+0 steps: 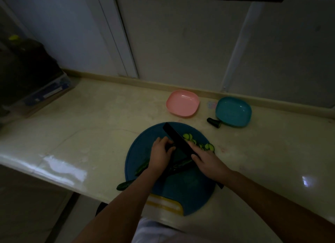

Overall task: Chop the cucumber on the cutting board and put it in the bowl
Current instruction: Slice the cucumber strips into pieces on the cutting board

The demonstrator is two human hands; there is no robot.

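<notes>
A round blue cutting board (145, 146) lies on the pale counter. My left hand (160, 153) curls over a dark green cucumber (178, 153) and holds it down on the board. My right hand (206, 161) grips a black knife (176, 138), its blade slanting up-left across the cucumber beside my left fingers. Several pale green slices (206, 146) lie to the right of the blade. Long cucumber strips (142, 168) lie under my left wrist, and one piece (124, 185) sticks out past the board's left edge. A pink bowl (182, 103) and a teal bowl (233, 111) stand behind the board.
A cut cucumber end (213, 122) lies on the counter touching the teal bowl's left side. A dark bag on a box (27, 75) stands at the far left. A wall runs behind the counter; the counter's front edge (54, 172) drops off at lower left. The light is dim.
</notes>
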